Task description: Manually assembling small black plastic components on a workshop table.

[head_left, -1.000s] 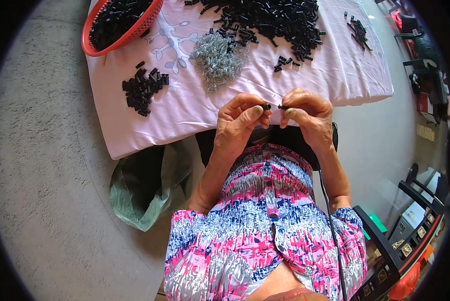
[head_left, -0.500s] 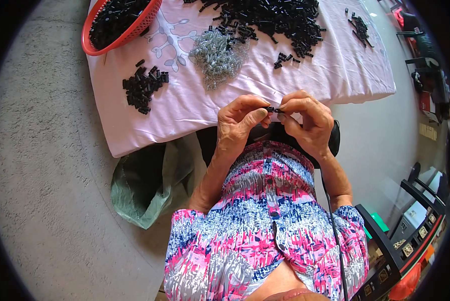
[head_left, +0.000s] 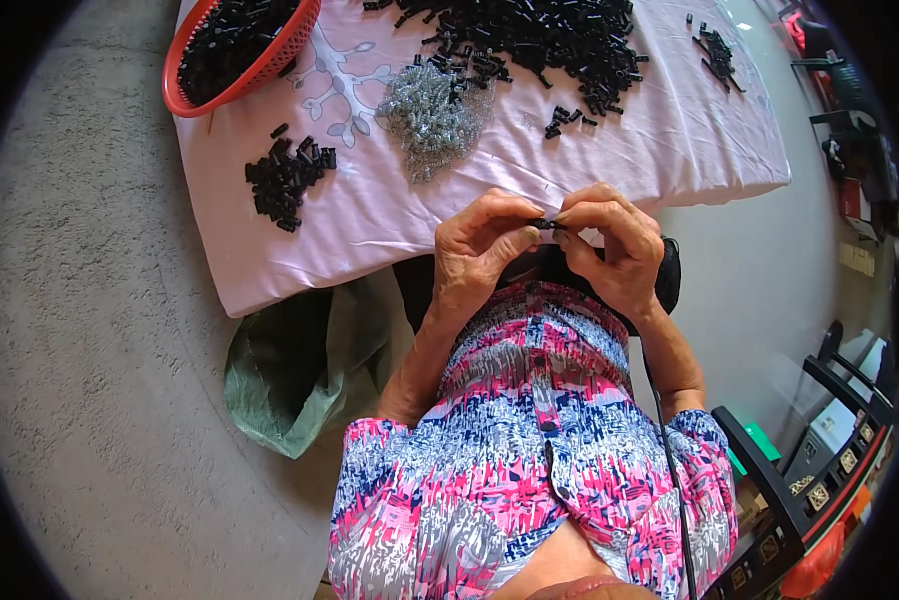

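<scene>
Close to the table's near edge, my left hand point(head_left: 477, 245) pinches a small black cylindrical plastic part point(head_left: 544, 223) between thumb and fingers. From the other side my right hand point(head_left: 617, 240) pinches the same spot, its fingertips on the part's right end or on a second black piece joined to it; the fingers hide which. Beyond my hands lies a heap of small clear, silvery pieces, perhaps springs point(head_left: 432, 120). A small pile of black cylindrical parts point(head_left: 289, 180) rests to the left of it, and a large heap of black parts point(head_left: 539, 40) spreads behind.
A red plastic basket point(head_left: 174, 75) of black parts stands at the table's far left. Some thin black pieces point(head_left: 717, 60) lie far right on the pink cloth point(head_left: 369, 215). An open green sack point(head_left: 279, 385) sits below on the left. A dark chair point(head_left: 804, 500) is at right.
The black part has tilted and dropped slightly between my fingertips, and my two hands have drawn a little closer around it. The piles look the same.
</scene>
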Demonstrator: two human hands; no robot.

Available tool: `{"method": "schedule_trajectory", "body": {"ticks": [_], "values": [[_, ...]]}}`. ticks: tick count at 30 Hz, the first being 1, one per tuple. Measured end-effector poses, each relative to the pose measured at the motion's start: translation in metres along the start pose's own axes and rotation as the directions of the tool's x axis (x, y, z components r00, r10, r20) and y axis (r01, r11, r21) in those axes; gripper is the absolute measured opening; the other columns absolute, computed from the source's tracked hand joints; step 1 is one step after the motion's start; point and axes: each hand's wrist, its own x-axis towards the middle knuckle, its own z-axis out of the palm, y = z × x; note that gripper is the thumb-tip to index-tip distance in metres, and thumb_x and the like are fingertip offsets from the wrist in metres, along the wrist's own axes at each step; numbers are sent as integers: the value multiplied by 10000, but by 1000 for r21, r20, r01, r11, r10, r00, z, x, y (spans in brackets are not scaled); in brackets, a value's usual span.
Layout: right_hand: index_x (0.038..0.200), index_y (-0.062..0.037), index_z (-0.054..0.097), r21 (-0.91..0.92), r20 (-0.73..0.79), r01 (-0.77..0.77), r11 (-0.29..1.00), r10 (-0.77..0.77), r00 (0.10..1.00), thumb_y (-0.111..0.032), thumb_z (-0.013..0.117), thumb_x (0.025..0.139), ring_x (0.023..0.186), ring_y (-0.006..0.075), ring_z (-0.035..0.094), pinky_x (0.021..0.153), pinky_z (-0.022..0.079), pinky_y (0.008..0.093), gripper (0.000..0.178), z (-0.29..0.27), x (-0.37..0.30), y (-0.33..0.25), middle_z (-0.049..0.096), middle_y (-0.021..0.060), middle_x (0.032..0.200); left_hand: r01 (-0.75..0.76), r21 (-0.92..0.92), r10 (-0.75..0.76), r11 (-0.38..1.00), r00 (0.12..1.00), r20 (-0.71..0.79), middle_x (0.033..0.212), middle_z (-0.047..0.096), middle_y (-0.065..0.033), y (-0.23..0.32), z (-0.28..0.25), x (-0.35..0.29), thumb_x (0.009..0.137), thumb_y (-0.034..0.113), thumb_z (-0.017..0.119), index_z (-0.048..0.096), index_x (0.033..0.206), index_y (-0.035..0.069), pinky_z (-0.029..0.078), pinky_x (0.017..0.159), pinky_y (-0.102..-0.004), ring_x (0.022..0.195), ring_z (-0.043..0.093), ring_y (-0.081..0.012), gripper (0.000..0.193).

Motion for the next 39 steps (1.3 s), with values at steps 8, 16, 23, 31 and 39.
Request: {"method": "schedule_trajectory", "body": {"ticks": [8,16,23,31,39], "values": [[877,36,649,1,27,-5,1000,5,1000,165,652,641,767,184,632,655,499,270,268,-2,-5,-1,650,125,868,13,80,-21,997,995,93,978,605,-21,2,-7,1,863,-76,659,641,1046,-13,496,794,-211,891,604,-80,195],[875,22,655,-72,19,37,997,-35,999,153,667,643,712,179,642,604,505,267,267,0,-7,-4,658,117,838,-132,323,114,937,991,73,914,648,-71,10,1,0,796,-108,674,660,962,-15,498,733,-236,828,623,-127,190],[880,33,655,-66,61,48,997,-44,997,139,692,652,697,173,644,584,505,265,253,0,-11,-4,663,130,844,-351,566,254,746,936,246,879,666,-96,13,-5,5,740,-99,697,667,940,-2,517,677,-267,766,649,-163,224],[930,38,661,-17,27,59,998,-59,998,106,754,682,731,198,656,612,527,277,273,3,-16,0,667,154,889,-29,113,28,993,1000,12,927,658,-45,1,1,-3,826,-88,668,695,1009,-22,515,764,-236,875,626,-119,196],[1004,-14,677,-152,37,59,987,-54,998,-63,839,651,816,251,659,688,542,337,392,1,-15,-9,653,143,973,221,-227,-198,948,973,122,968,672,-77,-7,-13,-2,850,-10,698,598,1145,3,519,778,-264,873,634,-133,312]]}}
